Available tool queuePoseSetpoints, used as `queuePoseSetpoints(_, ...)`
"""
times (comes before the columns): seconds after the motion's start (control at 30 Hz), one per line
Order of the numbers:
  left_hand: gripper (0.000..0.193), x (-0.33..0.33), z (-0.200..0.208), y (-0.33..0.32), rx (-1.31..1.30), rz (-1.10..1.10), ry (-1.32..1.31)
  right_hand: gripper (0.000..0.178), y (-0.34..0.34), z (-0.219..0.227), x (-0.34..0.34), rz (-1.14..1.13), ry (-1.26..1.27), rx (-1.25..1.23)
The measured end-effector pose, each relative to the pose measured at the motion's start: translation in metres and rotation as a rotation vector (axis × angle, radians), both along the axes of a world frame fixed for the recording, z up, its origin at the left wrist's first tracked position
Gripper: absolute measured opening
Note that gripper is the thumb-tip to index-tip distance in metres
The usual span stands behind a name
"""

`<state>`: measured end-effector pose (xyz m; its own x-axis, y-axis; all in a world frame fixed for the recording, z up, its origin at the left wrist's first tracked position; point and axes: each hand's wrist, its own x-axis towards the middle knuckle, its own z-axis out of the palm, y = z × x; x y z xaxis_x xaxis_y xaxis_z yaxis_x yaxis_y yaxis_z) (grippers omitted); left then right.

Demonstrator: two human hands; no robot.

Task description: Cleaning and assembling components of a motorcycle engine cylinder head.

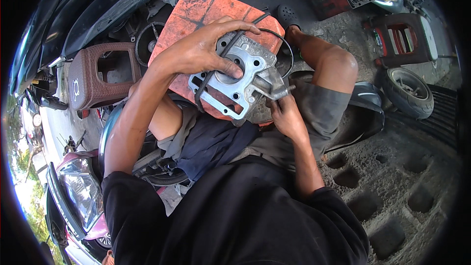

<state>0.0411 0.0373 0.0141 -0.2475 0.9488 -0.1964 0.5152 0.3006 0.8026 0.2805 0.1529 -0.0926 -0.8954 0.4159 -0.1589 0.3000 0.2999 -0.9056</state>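
A silver metal engine cylinder block [245, 49] is held over an orange slab-like surface [216, 2], its flat machined face turned up. My left hand [203, 51] grips the block from its left side, fingers over the far edge and thumb at the round bore. Closed at the block's lower right, my right hand [288, 115] has its fingertips against the protruding end, partly hidden beneath it. A thin black hose or cable [234, 44] runs across the block beside my left hand and loops round to the right.
A brown plastic stool [81, 78] stands at left, and another dark stool [402, 61] at upper right. Near that one lies a small wheel with tyre [408, 91]. Motorcycle parts, including a clear headlight [81, 191], line the left. Concrete with square holes [365, 205] lies at lower right.
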Motion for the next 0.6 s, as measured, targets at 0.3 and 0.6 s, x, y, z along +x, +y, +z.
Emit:
queuePoseSetpoints(0.3, 0.082, 0.000, -0.007, 0.000, 0.114, -0.026, -0.047, 0.025, -0.030, -0.018, -0.010, -0.178, 0.067, -0.166)
queuePoseSetpoints(0.6, 0.078, 0.001, -0.012, -0.002, 0.064, 0.004, -0.188, 0.036, -0.037, -0.006, -0.005, -0.187, 0.000, -0.015)
